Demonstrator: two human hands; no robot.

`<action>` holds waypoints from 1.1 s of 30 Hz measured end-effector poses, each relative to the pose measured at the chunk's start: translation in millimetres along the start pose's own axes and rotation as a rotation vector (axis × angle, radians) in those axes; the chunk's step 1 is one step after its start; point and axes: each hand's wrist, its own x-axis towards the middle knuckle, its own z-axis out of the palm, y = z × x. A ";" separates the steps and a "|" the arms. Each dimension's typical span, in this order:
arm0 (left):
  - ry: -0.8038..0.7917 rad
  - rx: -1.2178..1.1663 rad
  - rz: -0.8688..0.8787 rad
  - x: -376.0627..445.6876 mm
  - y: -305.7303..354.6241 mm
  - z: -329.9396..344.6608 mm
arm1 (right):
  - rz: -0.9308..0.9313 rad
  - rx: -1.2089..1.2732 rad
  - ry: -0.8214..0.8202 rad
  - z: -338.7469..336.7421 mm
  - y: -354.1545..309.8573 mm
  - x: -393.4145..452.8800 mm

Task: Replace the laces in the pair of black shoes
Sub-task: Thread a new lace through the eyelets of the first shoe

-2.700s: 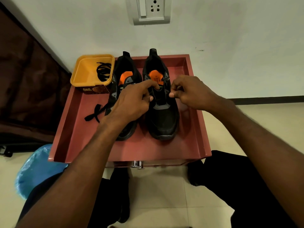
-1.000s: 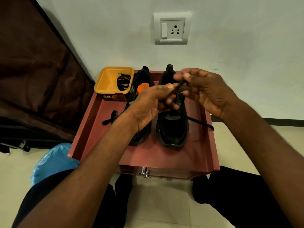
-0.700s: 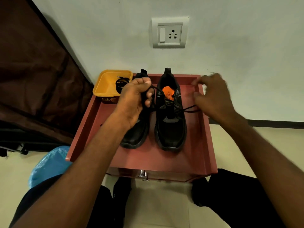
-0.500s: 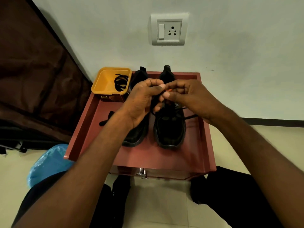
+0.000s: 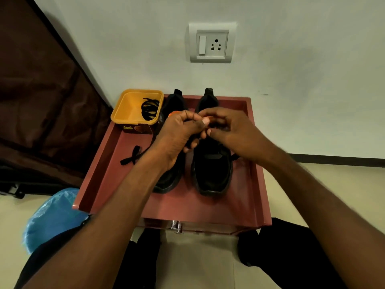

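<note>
Two black shoes with orange tongues stand side by side on a reddish tray-like table top [image 5: 116, 163], toes toward me. The right shoe [image 5: 212, 174] shows its toe and midfoot; the left shoe [image 5: 173, 105] is mostly hidden by my left arm. My left hand [image 5: 179, 134] and my right hand [image 5: 235, 132] meet above the right shoe's tongue, and their fingertips pinch its black lace between them. The lace itself is barely visible between the fingers. A loose black lace end [image 5: 133, 156] lies on the tray left of the shoes.
A yellow tub [image 5: 129, 109] holding a coiled black lace [image 5: 149, 108] sits at the tray's back left corner. Behind is a white wall with a socket plate [image 5: 211, 43]. A dark cloth hangs at left, a blue bag [image 5: 52, 217] lies on the floor.
My hands first spread apart, pulling the lace out sideways, then came back together over the right shoe's tongue. The view shifted slightly.
</note>
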 end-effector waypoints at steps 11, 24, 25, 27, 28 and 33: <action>0.115 -0.076 0.022 7.6 -17.0 -3.7 | 0.139 -0.215 0.189 -7.3 15.4 -0.9; 0.095 -0.152 -0.064 11.2 -16.6 -4.5 | 0.166 0.054 0.077 -3.4 11.1 4.2; 0.069 -0.170 -0.074 10.5 -15.8 -2.8 | 0.147 0.009 0.053 -1.0 11.4 3.9; 0.034 -0.240 -0.116 9.8 -13.6 0.0 | 0.135 -0.032 0.033 1.2 11.9 4.2; 0.040 -0.284 -0.135 10.1 -12.6 0.7 | 0.158 -0.005 0.051 0.3 12.4 5.2; 0.165 -0.369 -0.116 13.7 -11.6 -0.3 | 0.276 0.107 0.139 -10.2 17.4 7.0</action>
